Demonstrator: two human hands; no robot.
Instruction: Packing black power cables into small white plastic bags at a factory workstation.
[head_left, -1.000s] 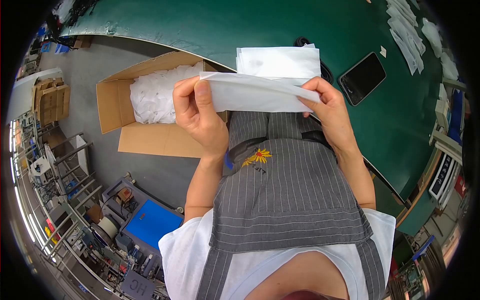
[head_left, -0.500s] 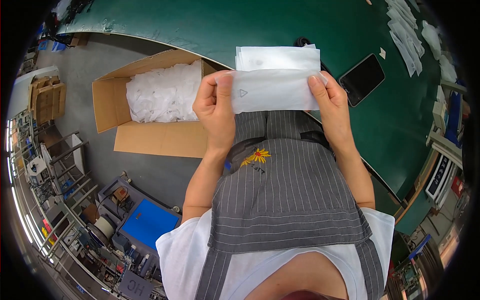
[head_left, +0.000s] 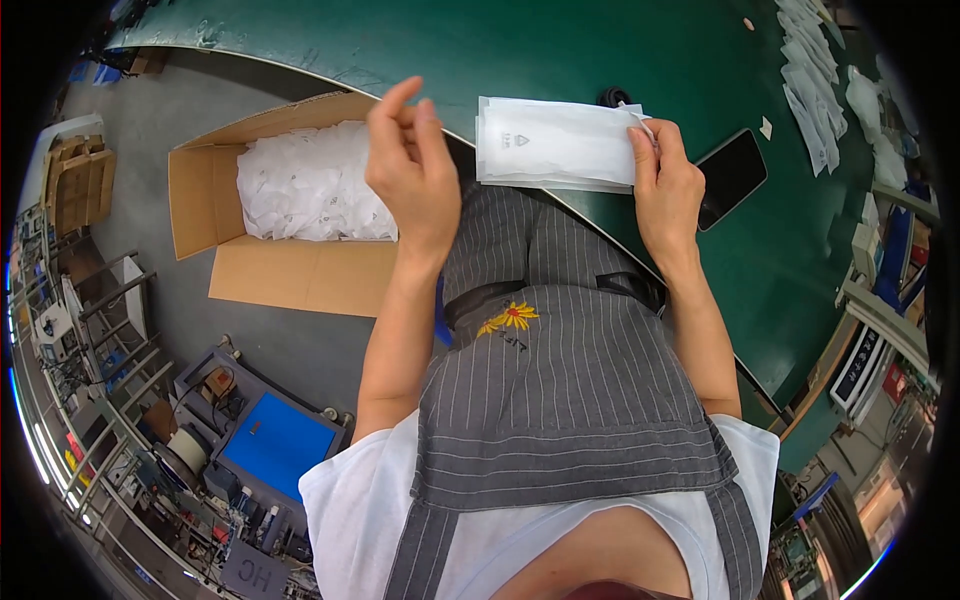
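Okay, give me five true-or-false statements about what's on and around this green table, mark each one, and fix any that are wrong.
1. The right hand grips the right end of a thin white pouch. True.
2. The left hand holds a black cable. False: it is empty.
3. The black smartphone lies on the green table. True.
4. The open cardboard box is on the person's right. False: it is on the left.
5. White pieces lie heaped inside the box. True.
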